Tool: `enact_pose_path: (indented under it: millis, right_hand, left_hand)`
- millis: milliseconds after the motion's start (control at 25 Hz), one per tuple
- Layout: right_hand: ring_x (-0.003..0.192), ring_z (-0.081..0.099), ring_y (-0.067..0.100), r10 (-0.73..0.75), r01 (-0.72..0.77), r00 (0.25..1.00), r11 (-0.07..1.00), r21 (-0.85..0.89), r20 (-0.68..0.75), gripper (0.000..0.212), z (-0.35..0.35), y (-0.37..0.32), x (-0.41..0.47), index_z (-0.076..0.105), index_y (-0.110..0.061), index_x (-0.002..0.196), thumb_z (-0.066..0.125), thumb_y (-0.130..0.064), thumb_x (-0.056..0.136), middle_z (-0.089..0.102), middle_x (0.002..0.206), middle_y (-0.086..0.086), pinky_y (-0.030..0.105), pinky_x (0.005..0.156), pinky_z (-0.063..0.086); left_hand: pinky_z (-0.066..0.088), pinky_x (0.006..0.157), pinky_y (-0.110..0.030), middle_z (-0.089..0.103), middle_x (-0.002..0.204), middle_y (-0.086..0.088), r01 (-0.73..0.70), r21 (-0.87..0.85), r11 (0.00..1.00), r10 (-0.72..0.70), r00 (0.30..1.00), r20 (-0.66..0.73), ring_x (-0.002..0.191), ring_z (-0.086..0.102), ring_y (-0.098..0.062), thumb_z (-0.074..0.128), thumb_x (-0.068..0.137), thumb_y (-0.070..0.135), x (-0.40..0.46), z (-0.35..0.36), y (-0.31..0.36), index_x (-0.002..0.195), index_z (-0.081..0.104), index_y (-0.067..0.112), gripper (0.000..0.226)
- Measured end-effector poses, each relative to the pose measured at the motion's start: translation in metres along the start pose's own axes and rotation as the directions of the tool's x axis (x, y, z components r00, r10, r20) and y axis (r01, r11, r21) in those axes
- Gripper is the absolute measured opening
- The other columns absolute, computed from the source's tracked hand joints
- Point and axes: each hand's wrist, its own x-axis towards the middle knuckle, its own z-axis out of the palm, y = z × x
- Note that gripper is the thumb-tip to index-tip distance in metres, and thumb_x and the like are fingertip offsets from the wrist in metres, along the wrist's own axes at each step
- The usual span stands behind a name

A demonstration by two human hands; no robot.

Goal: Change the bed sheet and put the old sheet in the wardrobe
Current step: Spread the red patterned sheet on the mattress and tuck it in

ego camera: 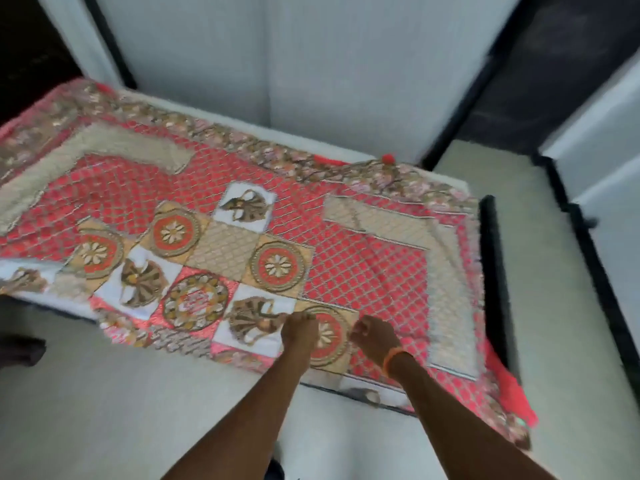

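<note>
The sheet (242,216) lies spread over the bed (491,258). The left hand (299,329) and right hand (375,336) both pinch the sheet at its near edge. Judged soft, light, limp; best gathered by edges or corners.

Soft, even indoor light with no glare or hard shadows fills a wide-angle view that is smeared throughout by motion blur, worst toward the right edge, where straight lines bow.
</note>
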Motion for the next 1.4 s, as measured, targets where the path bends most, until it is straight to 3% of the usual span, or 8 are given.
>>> enact_pose_path:
  millis: [160,240,360,560,720,1000,1200,1400]
  right_hand:
    - [0.070,0.061,0.021,0.207,-0.110,0.962,0.891,0.440,-0.177,0.018,-0.101,0.159,-0.092,0.061,-0.011,0.072,0.064,-0.016,0.089,0.067,0.074,0.011,0.026,0.059,0.044]
    - [0.064,0.062,0.021,0.297,-0.128,0.935,0.792,0.597,-0.193,0.019,-0.141,0.233,-0.132,0.061,-0.011,0.070,0.063,-0.013,0.089,0.068,0.072,0.014,0.021,0.053,0.040]
    - [0.053,0.060,0.020,0.439,-0.165,0.876,0.663,0.730,-0.201,0.019,-0.198,0.327,-0.182,0.063,-0.010,0.068,0.062,-0.012,0.087,0.066,0.063,0.009,0.023,0.053,0.044]
    - [0.059,0.055,0.020,0.528,-0.172,0.840,0.472,0.865,-0.122,0.012,-0.290,0.434,-0.210,0.060,-0.011,0.082,0.061,-0.019,0.092,0.064,0.073,0.008,0.024,0.058,0.037]
    - [0.062,0.060,0.019,0.466,-0.110,0.870,0.500,0.859,-0.160,0.013,-0.369,0.498,-0.173,0.064,-0.009,0.089,0.060,-0.021,0.092,0.067,0.076,0.006,0.026,0.058,0.044]
    - [0.060,0.060,0.019,0.415,-0.120,0.893,0.588,0.800,-0.171,0.016,-0.557,0.587,-0.068,0.067,-0.005,0.092,0.059,-0.020,0.092,0.070,0.079,0.008,0.028,0.058,0.046]
    - [0.064,0.061,0.019,0.296,-0.080,0.941,0.666,0.742,-0.164,0.017,-0.679,0.605,0.032,0.065,-0.006,0.092,0.060,-0.021,0.092,0.070,0.079,0.007,0.029,0.059,0.047]
    - [0.066,0.061,0.020,0.087,-0.005,0.994,0.677,0.736,-0.073,0.012,-0.788,0.581,0.176,0.064,-0.011,0.090,0.062,-0.022,0.092,0.070,0.077,0.005,0.028,0.061,0.047]
  left_hand:
    - [0.056,0.065,-0.042,0.068,0.088,-0.017,-0.117,0.102,0.988,0.107,0.990,0.097,0.073,0.064,-0.029,0.053,0.089,0.013,-0.098,0.142,-0.007,0.109,0.063,-0.003,0.028]
    - [0.044,0.046,-0.028,0.061,0.077,-0.013,-0.102,0.037,0.994,0.095,0.984,0.151,0.057,0.053,-0.020,0.052,0.090,0.007,-0.152,0.217,-0.018,0.115,0.057,0.000,0.026]
    - [0.033,0.038,-0.020,0.055,0.068,-0.013,-0.048,0.030,0.998,0.038,0.962,0.269,0.046,0.046,-0.017,0.051,0.090,0.001,-0.220,0.311,-0.031,0.102,0.060,-0.002,0.015]
    - [0.031,0.036,-0.018,0.049,0.042,-0.006,-0.091,0.048,0.995,0.070,0.941,0.331,0.030,0.039,-0.016,0.055,0.082,-0.002,-0.266,0.459,-0.007,0.071,0.060,0.002,0.013]
    - [0.027,0.035,-0.014,0.042,0.039,0.000,-0.094,-0.039,0.995,0.101,0.944,0.314,0.028,0.036,-0.011,0.050,0.088,-0.003,-0.260,0.583,0.035,0.064,0.049,0.009,0.027]
    - [0.034,0.038,-0.016,0.047,0.055,-0.003,-0.011,-0.165,0.986,0.057,0.959,0.278,0.036,0.044,-0.010,0.052,0.089,0.004,-0.236,0.760,0.140,0.067,0.051,0.012,0.023]
    - [0.036,0.044,-0.020,0.052,0.065,-0.005,-0.009,-0.267,0.964,0.078,0.965,0.249,0.048,0.049,-0.013,0.056,0.091,0.008,-0.216,0.836,0.237,0.081,0.055,0.011,0.011]
    - [0.038,0.039,-0.018,0.055,0.064,-0.003,0.003,-0.422,0.907,0.035,0.996,0.082,0.048,0.049,-0.012,0.056,0.095,0.012,-0.157,0.891,0.339,0.081,0.060,0.008,0.014]
